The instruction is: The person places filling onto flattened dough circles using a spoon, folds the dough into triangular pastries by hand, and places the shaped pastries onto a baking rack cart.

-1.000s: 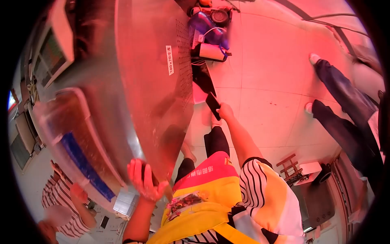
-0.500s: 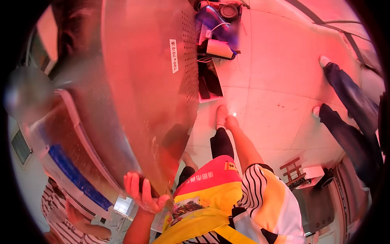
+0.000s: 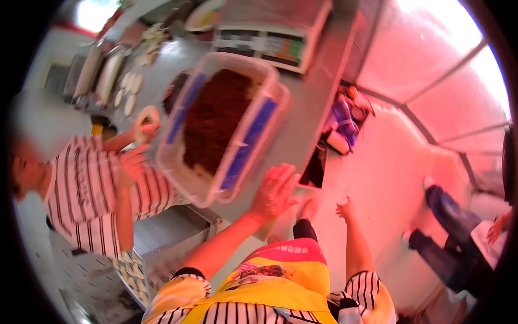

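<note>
My left hand [image 3: 273,195] has reached forward, fingers spread by the tabletop [image 3: 305,100] and plastic tub [image 3: 248,147], perhaps for balance; my right hand's [image 3: 346,209] fingers I can't read.

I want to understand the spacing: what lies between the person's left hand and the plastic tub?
In the head view, only a bare strip of metal counter shows between the left hand and the plastic tub.

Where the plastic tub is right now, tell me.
In the head view, the plastic tub is just left of centre on the metal counter, up and left from the person's left hand.
</note>
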The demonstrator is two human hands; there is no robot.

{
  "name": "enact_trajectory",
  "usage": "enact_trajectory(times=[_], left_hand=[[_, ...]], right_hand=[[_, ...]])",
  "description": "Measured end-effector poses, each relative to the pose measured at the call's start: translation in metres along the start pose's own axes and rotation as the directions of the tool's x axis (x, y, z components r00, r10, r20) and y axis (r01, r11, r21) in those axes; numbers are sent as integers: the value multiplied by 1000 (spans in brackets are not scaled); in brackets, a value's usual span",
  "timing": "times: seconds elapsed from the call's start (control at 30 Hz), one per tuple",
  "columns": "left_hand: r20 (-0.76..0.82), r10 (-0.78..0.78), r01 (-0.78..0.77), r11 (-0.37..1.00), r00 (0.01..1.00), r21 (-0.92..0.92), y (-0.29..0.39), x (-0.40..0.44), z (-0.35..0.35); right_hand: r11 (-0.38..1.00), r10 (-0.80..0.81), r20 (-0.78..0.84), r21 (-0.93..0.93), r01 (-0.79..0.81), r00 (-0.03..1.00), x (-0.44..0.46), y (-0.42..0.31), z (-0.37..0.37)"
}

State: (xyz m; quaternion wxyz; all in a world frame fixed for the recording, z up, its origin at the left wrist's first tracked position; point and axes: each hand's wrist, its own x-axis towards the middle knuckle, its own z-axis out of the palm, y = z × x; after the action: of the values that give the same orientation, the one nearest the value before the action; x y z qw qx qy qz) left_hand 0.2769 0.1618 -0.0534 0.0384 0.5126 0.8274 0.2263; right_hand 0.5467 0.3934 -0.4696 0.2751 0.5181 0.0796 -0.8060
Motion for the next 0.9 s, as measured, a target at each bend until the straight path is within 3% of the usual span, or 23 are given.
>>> enact_trajectory(times=[0.03,0.07,0.1,0.2,0.33,0.43,0.63,0.73,0.83,0.9], left_hand=[[-23,0,-1,998,1000,-62,4,-6,-4],[-35,4,-7,995,999,-98,13,-13,-12],[-47,9,-16,990,999,-139,24,-26,-22],[-105,12,-38,968,994,-247,43,-92,-54],[-104,-112,70,937,988,-343,56,-209,-114],[-140,-314,248,901,939,-355,57,-307,-146],[-173,-741,578,628,649,-521,49,-468,-156],[-140,-822,686,544,553,-483,36,-523,-132],[-257,-825,714,565,503,-414,20,-556,-100],[-214,-874,767,486,437,-418,8,-572,-82]], right_hand=[[968,-174,-154,-207,141,973,-38,-10,37],[857,-415,-194,-410,311,889,-72,-3,70],[680,-628,-220,-622,388,746,-116,3,116],[632,-717,-230,-612,475,658,-157,15,152],[623,-730,-197,-586,518,654,-177,54,166],[610,-726,-162,-601,517,668,-183,93,175],[506,-727,-50,-713,485,684,-181,138,217],[413,-733,34,-771,484,680,-196,156,250],[323,-747,94,-815,482,658,-199,160,280],[263,-718,152,-844,467,679,-200,157,300]])
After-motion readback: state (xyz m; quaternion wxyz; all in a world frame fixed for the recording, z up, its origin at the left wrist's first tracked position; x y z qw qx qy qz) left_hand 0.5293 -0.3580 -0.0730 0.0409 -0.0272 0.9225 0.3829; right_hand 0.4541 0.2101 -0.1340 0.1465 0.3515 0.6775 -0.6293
